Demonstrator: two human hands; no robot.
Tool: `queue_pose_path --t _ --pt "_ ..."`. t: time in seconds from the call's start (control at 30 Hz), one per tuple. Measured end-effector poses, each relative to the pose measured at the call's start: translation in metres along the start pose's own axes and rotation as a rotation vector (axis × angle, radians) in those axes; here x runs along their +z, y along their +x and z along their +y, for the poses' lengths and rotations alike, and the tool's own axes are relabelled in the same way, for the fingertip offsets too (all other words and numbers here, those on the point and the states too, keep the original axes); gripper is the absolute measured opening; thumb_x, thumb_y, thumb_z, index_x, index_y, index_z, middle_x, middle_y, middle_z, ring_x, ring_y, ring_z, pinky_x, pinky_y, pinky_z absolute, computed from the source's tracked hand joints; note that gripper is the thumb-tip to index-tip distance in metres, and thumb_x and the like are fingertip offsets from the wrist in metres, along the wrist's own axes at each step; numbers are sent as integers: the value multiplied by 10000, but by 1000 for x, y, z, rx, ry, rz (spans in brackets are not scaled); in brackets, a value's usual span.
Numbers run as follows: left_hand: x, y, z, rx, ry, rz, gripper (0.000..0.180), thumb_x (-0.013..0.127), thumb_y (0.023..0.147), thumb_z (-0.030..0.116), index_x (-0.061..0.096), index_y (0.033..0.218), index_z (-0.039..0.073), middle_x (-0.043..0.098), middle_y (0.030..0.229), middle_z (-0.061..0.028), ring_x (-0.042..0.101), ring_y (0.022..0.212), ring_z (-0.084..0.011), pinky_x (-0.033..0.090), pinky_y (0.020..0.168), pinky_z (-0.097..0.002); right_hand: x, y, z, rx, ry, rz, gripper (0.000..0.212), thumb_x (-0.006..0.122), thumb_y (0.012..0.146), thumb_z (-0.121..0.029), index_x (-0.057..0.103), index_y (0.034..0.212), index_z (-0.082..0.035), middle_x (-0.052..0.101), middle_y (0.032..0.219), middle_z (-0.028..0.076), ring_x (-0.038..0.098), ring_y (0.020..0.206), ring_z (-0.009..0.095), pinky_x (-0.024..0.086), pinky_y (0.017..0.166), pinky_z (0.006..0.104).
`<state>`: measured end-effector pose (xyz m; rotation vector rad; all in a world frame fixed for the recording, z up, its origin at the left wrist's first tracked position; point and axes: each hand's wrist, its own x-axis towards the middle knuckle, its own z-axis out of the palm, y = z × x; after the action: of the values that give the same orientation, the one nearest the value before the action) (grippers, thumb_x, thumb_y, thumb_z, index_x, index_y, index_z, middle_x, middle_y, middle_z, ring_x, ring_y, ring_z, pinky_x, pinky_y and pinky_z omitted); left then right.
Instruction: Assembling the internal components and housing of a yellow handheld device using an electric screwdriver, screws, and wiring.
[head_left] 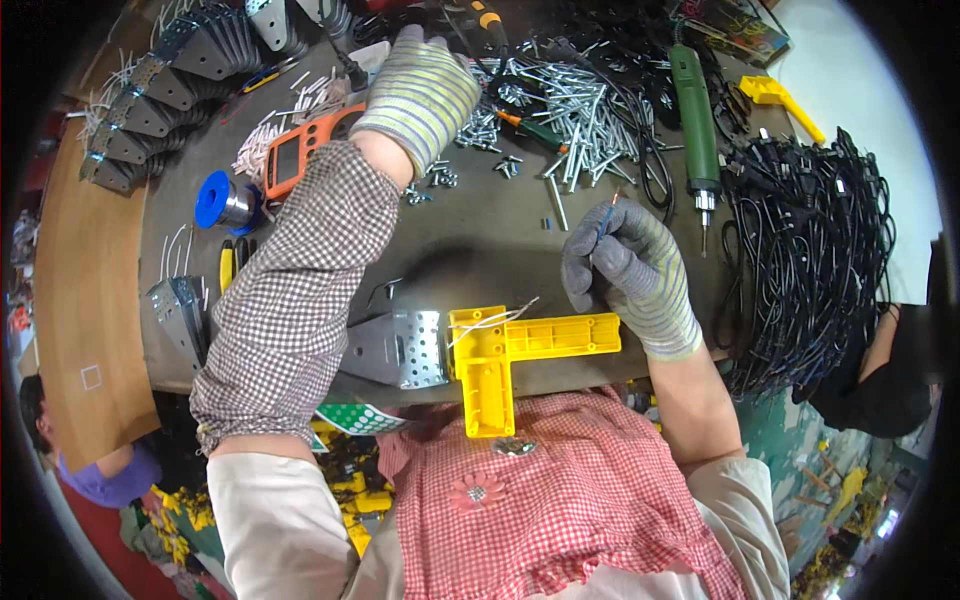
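Observation:
My right hand (635,270), in a striped grey glove, pinches a thin blue wire (605,222) with a reddish end between thumb and fingers. My left hand (420,100), gloved too, reaches to the back of the bench beside dark cords; its fingertips are hidden. A yellow T-shaped plastic housing half (562,338) lies open side up at the bench's front edge. Touching its left side is a perforated metal plate (418,348) on a grey bracket, and white wires (490,322) cross the housing's top. An orange meter (288,160) lies by my left forearm.
Loose screws (590,115) are heaped at the back. A green electric screwdriver (690,110) and bundled black power cords (810,240) lie on the right. A blue solder spool (212,200) and stacked grey metal brackets (165,85) stand left. Another person's arm (880,350) shows at far right.

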<state>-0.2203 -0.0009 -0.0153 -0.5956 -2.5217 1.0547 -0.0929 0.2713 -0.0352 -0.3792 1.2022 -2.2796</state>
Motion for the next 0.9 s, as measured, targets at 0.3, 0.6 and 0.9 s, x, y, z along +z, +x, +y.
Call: queue_pose_path --t 0.3,0.6,0.9 --pt "-107 -88 2 -399 -1559 277 190 722 916 80 692 1098 36 735 987 -55 685 938 -141 541 905 -314 -19 -5 4 -252 -183 -29 188 775 924 -105 709 1090 -48 729 1005 33 667 832 128 523 759 277" --pt "-134 -147 35 -746 -2209 137 255 763 896 -4 667 1131 20 729 1065 -83 694 947 -137 580 879 -298 73 -1 -17 -32 -829 175 191 833 896 -139 810 1042 -17 793 897 92 749 779 131 588 711 284" --pt "-130 -166 25 -374 -1577 253 304 838 814 2 704 1072 92 737 1074 -57 721 949 -188 565 884 -349 74 -3 -20 -44 -916 168 131 807 923 -107 821 1022 -22 797 914 94 756 804 124 597 725 270"
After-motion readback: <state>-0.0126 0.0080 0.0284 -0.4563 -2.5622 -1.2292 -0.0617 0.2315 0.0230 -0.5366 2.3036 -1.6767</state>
